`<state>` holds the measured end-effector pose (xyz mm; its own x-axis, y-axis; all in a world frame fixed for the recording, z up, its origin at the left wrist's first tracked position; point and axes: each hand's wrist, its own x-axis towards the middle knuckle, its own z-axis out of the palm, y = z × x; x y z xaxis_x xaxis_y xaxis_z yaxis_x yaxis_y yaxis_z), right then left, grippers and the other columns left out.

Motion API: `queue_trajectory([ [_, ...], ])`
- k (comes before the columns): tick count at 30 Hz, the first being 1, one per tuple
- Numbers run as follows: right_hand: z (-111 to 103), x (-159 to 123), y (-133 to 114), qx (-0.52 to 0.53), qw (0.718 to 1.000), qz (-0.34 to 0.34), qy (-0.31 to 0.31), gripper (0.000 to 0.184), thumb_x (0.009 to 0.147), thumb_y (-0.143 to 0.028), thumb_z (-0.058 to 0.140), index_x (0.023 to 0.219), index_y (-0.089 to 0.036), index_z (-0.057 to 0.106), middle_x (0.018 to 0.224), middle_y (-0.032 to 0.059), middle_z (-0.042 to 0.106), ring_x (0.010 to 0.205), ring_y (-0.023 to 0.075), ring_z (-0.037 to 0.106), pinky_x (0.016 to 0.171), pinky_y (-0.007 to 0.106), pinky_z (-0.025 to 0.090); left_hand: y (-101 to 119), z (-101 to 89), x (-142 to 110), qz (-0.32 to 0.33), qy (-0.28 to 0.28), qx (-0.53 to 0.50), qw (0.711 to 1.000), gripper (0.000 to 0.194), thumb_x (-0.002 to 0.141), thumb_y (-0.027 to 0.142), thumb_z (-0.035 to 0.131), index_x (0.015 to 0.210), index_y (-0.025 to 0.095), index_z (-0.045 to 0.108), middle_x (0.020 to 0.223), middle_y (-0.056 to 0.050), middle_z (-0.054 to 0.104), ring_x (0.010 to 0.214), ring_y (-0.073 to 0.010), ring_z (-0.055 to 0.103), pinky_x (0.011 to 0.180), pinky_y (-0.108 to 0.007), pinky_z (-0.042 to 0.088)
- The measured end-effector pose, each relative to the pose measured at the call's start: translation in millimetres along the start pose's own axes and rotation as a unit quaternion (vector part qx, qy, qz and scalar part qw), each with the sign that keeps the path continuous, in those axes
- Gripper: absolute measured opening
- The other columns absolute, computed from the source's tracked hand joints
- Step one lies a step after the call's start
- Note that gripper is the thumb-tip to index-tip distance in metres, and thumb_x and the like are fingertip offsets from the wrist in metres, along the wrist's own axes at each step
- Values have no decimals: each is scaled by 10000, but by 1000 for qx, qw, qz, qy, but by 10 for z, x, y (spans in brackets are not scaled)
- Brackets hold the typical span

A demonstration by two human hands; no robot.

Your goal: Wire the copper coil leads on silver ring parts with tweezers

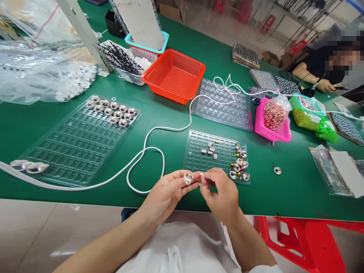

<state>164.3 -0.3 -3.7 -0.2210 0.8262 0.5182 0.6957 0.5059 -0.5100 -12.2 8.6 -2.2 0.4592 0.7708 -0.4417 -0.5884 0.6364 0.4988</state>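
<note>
Close to the table's front edge, my left hand (167, 193) pinches a small rounded, pearly white casing (188, 178) with a shiny metallic middle. My right hand (222, 193) has thumb and forefinger pressed together on a small part, too tiny to make out, right beside the left fingertips. Just beyond both hands lies a clear compartment tray (196, 144). A few small pale pieces (211, 152) rest in its middle. Several white casings with wires and yellow bits (239, 167) sit along its right side. One loose casing (278, 170) lies on the green table to the right.
A long clear tray (76, 144) at left holds several pearly casings. A white cable (153, 131) loops across the table. Behind stand a red basket (170, 94), a pink basket (260, 125) and an empty-looking tray (222, 113). A co-worker (318, 68) sits far right; a red stool (321, 242) stands below.
</note>
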Motion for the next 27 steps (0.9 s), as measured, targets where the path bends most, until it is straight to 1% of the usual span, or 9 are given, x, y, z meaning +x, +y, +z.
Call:
queue_trajectory([
  [2,125,-80,-21,-22,999,-12,37,218,872,-65,581,1015,-230,577,810,27,669,682,154,650,559,245,539,-8,15,3,7,-2,5,1000,83,856,218,722,822,147,748,1057,-114,777,1105,-259,683,1022,-364,498],
  [5,216,-161,-44,-4,999,-13,37,236,891,-90,614,1091,-215,602,891,70,699,775,176,697,609,267,589,-15,8,3,17,-1,16,1000,96,875,217,706,824,143,742,1012,-107,775,1055,-244,695,983,-337,507],
  [8,206,-198,-74,46,999,3,18,265,922,-112,589,1161,-224,617,964,84,717,862,190,718,681,296,623,-18,-7,-13,19,10,23,1000,82,868,218,713,838,147,741,1009,-107,774,1052,-254,693,985,-353,502],
  [12,169,-202,-80,93,994,59,5,344,937,-102,554,1251,-239,585,980,63,736,830,175,712,682,288,623,-26,-7,-47,27,11,43,999,91,865,235,724,898,155,751,980,-100,777,1027,-259,700,1001,-383,490],
  [14,169,-202,-67,94,994,62,9,361,937,-97,555,1267,-242,582,973,61,735,818,174,708,674,287,620,-28,0,-54,29,7,48,998,95,875,231,718,925,160,757,961,-90,776,1002,-243,704,999,-369,490],
  [18,166,-224,-44,73,996,32,46,341,924,-98,613,1224,-260,626,951,61,700,795,170,696,639,278,611,-12,15,-54,27,2,36,999,84,897,210,694,891,170,767,930,-63,762,972,-206,695,958,-312,513],
  [20,142,-241,-47,85,994,31,58,303,915,-108,645,1170,-271,659,948,51,674,763,153,685,607,257,598,3,20,-55,14,-4,27,1000,92,897,207,692,861,170,769,928,-63,760,943,-194,690,924,-298,530],
  [24,64,-262,-65,177,981,60,54,276,889,-79,679,1091,-267,683,974,44,676,799,151,687,642,264,592,15,18,-51,-8,2,21,1000,90,874,240,726,880,164,775,963,-87,772,891,-192,696,899,-314,550],
  [27,28,-255,-67,249,962,103,42,253,871,-91,715,1061,-256,693,925,34,698,783,155,682,627,265,572,-10,6,-37,2,20,43,999,82,847,241,759,877,169,782,930,-69,771,895,-181,691,878,-283,550],
])
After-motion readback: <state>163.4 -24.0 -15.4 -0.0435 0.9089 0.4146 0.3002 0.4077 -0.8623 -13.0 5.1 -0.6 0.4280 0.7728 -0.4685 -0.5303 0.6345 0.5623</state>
